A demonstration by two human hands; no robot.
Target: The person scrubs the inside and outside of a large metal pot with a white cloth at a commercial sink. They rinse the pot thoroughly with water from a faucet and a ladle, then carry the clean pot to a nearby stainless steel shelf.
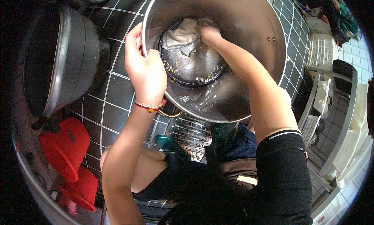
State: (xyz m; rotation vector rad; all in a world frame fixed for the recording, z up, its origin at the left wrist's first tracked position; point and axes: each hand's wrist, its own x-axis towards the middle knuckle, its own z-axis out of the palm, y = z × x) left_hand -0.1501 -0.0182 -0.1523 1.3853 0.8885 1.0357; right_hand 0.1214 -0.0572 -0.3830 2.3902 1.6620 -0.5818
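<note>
A large stainless-steel stockpot (213, 108) stands before me with its mouth tilted towards me. My left hand (147, 61) grips its rim at the left, thumb inside and fingers outside. Deep inside, my right hand (209, 35) holds a pale grey cloth (181, 35) against the pot's wet bottom; its fingers are partly hidden by the cloth and by blur. Small yellow and white food bits (175, 74) lie along the bottom's lower edge. Below my left wrist a brass-coloured loop handle (171, 115) juts from the pot's outside.
Left stands a big dark metal pan (79, 55) on its side, above red plastic scoops (67, 149). A slotted metal drain grate (190, 131) lies in the tiled floor (117, 90) near my feet. White plastic baskets (321, 54) and a metal rack (347, 108) line the right. Another person (336, 14) is at upper right.
</note>
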